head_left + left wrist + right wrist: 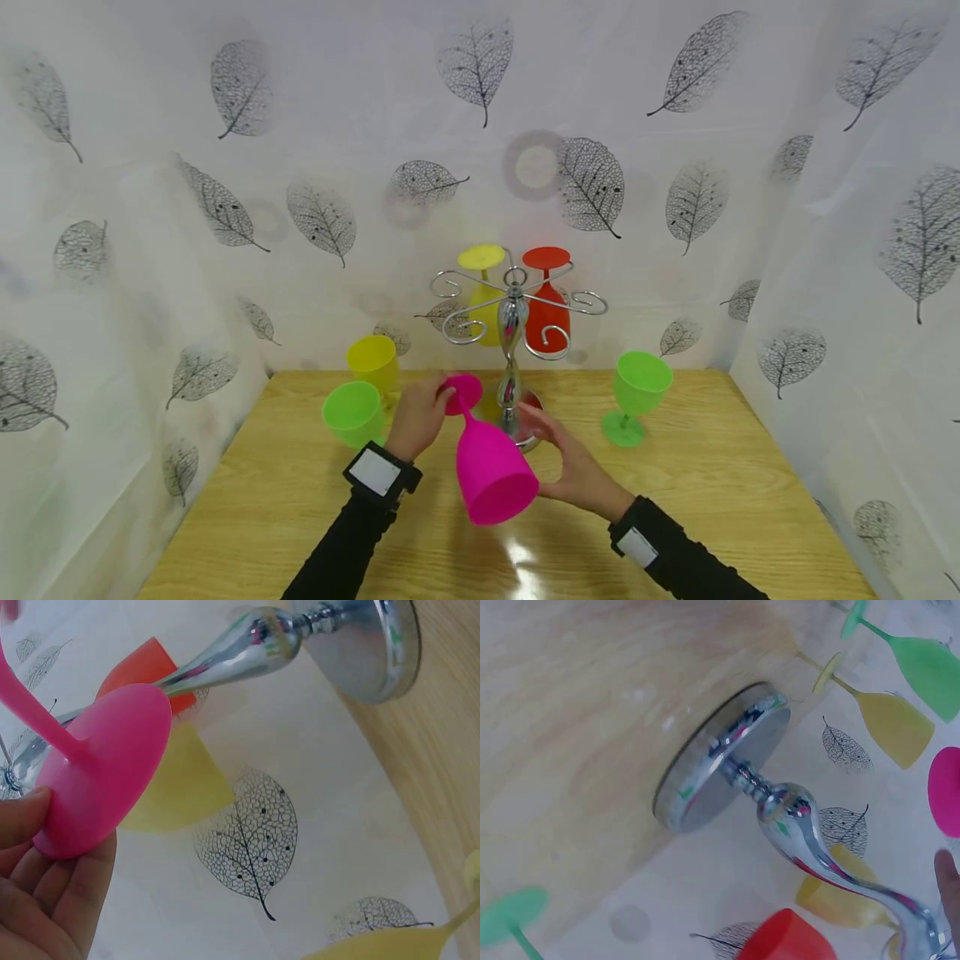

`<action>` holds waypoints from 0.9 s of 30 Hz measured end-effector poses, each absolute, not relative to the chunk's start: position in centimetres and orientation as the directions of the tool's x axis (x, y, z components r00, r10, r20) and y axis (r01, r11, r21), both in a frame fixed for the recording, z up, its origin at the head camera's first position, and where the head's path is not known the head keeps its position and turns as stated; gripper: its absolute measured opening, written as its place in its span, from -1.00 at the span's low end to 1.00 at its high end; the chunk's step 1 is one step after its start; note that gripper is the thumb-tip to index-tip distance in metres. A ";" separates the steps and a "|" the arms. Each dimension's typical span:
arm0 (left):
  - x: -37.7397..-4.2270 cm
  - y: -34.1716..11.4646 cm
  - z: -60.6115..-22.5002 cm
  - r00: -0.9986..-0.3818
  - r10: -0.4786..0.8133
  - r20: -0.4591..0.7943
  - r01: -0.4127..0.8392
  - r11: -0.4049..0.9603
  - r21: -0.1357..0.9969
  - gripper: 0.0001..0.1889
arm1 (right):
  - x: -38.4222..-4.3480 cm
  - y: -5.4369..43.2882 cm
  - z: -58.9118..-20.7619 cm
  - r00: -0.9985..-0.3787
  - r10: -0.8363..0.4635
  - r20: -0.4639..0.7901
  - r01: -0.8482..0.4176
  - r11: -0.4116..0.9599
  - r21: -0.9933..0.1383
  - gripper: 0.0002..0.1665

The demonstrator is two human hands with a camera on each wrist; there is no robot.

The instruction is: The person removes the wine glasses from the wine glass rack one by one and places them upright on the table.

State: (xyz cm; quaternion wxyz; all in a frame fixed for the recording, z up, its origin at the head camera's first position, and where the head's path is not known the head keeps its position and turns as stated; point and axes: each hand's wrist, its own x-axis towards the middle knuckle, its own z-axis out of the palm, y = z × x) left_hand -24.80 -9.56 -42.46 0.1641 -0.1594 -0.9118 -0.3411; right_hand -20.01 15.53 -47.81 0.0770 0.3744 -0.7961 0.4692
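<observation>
Wood-grain bench [300, 517], read left to right in the head view. At the left, the left green goblet [351, 414] stands upright, with the upright yellow goblet [372, 362] just behind it. Next, the left hand [416, 419] pinches the foot of the pink goblet [487, 462] between thumb and fingers; the left wrist view confirms this grasp. Pink goblet is held tilted in front of the rack, foot up and to the left, mouth down and to the right. Behind it, the hanging yellow goblet [487, 321] is upside down on the chrome rack [511, 321], which has curled arms and a round base; the red goblet [548, 321] hangs likewise to its right. The right hand [581, 475] is spread, fingers extended, grasping nothing; its thumb is at the pink rim, contact uncertain. Farthest right, the right green goblet [642, 383] stands upright.
</observation>
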 end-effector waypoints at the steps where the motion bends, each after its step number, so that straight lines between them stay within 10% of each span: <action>1: -24.8 -9.4 -42.5 -0.898 0.184 0.400 0.403 0.711 0.577 -0.81 | -20.0 15.3 -47.8 -0.681 -0.534 0.500 -0.703 0.286 -0.652 0.19; 10: -24.3 -7.9 -42.9 -0.901 0.248 0.356 0.423 0.686 0.592 -0.79 | -20.8 13.7 -46.8 -0.337 -0.637 0.693 -0.914 0.045 -0.403 0.17; 18: -24.5 -7.4 -43.2 -0.897 0.307 0.319 0.443 0.635 0.633 -0.79 | -20.6 12.9 -46.3 -0.187 -0.660 0.728 -0.973 0.025 -0.228 0.01; 22: -24.5 -7.4 -43.4 -0.877 0.355 0.323 0.478 0.588 0.652 -0.73 | -20.5 12.8 -46.3 -0.163 -0.664 0.729 -0.977 0.005 -0.213 -0.05; 27: -24.1 -7.5 -43.7 -0.752 0.443 0.488 0.658 0.538 0.526 -0.60 | -20.3 13.1 -45.6 -0.306 -0.653 0.693 -0.867 -0.109 -0.486 0.03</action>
